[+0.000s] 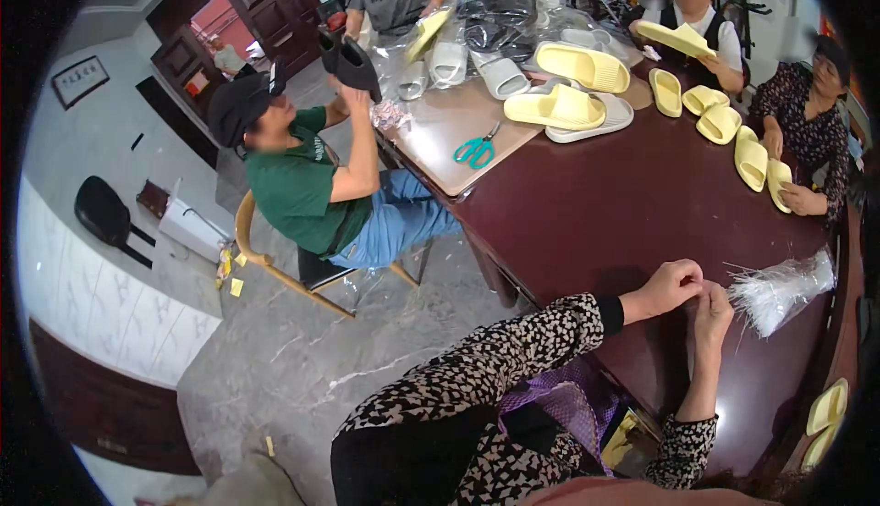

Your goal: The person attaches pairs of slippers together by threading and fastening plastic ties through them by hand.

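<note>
My left hand and my right hand meet fingertip to fingertip above the dark red table. Both are closed in a pinch. Whatever lies between the fingers is too small or thin to make out. Just right of my right hand, a bundle of thin clear plastic strands rests on the table in a plastic wrap, its loose ends fanned toward my hands.
Yellow slippers line the table's far right side, where a person handles a pair. More yellow and grey slippers lie at the far middle, near teal-handled scissors. A person in green sits left, holding black slippers. Two others work beyond.
</note>
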The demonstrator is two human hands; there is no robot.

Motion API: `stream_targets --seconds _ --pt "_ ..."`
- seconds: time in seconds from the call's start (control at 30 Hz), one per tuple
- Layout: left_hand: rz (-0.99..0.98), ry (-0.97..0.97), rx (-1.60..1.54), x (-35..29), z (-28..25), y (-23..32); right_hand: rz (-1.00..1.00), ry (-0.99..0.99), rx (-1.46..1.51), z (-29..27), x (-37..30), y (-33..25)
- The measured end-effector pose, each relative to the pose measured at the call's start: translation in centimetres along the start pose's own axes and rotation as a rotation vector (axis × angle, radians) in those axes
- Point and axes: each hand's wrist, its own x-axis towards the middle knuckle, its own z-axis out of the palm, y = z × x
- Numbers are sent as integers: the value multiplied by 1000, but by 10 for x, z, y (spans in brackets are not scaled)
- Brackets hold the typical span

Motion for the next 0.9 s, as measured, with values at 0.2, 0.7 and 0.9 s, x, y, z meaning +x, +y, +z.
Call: stream_targets --seconds 0.2,0.7,0.9 --pt "101 80 -65 7 8 -10 133 -9 58 6 0 20" --pt "-223 234 -979 0 -74 54 227 -38 -388 -32 10 128" --pt "-248 293 -575 -27 -117 61 199 35 -301 -32 22 130"
